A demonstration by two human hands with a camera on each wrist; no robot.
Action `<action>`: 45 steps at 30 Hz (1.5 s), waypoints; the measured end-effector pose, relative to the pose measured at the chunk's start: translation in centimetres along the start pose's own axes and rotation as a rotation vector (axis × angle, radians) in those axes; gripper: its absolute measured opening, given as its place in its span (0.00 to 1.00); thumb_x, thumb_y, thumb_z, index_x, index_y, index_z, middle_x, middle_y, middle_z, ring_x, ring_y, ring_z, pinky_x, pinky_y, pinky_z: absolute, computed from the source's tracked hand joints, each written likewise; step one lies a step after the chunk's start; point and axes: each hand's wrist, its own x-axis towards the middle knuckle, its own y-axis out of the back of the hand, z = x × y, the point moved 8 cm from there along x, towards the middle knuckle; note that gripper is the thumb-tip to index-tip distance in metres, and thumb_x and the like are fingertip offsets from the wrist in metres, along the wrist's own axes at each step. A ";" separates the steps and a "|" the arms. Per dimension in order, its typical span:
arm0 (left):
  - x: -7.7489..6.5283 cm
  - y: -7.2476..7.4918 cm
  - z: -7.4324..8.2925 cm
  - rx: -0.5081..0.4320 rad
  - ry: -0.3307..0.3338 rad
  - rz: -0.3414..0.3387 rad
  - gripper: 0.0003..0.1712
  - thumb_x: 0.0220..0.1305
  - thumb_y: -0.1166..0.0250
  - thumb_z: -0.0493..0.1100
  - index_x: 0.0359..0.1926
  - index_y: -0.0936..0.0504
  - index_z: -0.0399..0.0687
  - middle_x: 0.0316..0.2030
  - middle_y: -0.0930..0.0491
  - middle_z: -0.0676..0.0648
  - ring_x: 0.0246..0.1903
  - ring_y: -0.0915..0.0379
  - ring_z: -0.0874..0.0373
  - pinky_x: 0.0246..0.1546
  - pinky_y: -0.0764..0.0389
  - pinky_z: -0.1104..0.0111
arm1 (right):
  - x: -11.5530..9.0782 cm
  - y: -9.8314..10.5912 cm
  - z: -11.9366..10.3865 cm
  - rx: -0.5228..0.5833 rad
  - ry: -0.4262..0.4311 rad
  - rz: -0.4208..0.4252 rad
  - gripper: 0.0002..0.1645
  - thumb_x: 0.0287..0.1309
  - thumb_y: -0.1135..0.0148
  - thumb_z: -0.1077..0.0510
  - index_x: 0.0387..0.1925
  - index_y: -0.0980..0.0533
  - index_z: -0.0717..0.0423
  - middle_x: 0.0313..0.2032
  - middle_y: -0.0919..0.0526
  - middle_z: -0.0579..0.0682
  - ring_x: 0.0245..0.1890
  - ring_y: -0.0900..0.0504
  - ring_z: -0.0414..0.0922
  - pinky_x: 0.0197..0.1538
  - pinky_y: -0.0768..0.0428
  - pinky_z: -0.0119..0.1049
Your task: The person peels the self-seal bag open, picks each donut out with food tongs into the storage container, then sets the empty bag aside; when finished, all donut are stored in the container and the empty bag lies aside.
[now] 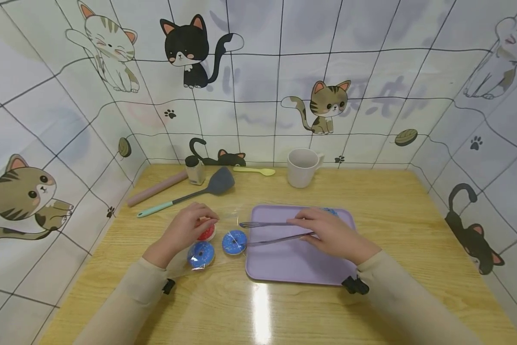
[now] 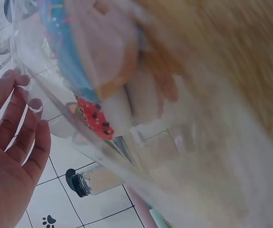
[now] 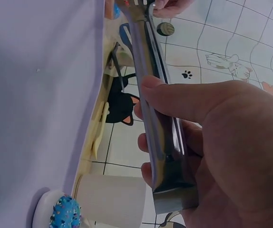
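My left hand (image 1: 181, 235) pinches the edge of a clear plastic bag (image 2: 212, 156) at the left of the tray. In and around the bag lie a red-iced toy doughnut (image 1: 207, 233), partly under the hand, and a blue doughnut (image 1: 201, 255). Another blue doughnut (image 1: 234, 242) lies nearer the tray. My right hand (image 1: 325, 232) grips metal tongs (image 3: 151, 61) over the purple tray (image 1: 297, 263). Their arms stand apart and point left; the lower tip overlaps the nearer blue doughnut. A sprinkled blue doughnut (image 3: 65, 213) sits at the tray's far side, mostly hidden by my right hand in the head view.
Behind my left hand lie a spatula (image 1: 220, 182), a brown rolling pin (image 1: 156, 189) and a shaker jar (image 1: 194, 171). A yellow spoon (image 1: 254, 170) and a white mug (image 1: 302, 167) are at the table's back edge, by the cat-print wall.
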 end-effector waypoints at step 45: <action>0.0 -0.7 0.0 0.006 0.009 -0.012 0.05 0.69 0.30 0.43 0.43 0.10 0.52 0.40 0.15 0.56 0.42 0.24 0.59 0.43 0.18 0.61 | -1.0 -0.6 -0.5 -0.016 -0.030 0.037 0.33 0.59 0.25 0.60 0.67 0.23 0.51 0.51 0.18 0.48 0.51 0.20 0.44 0.55 0.19 0.44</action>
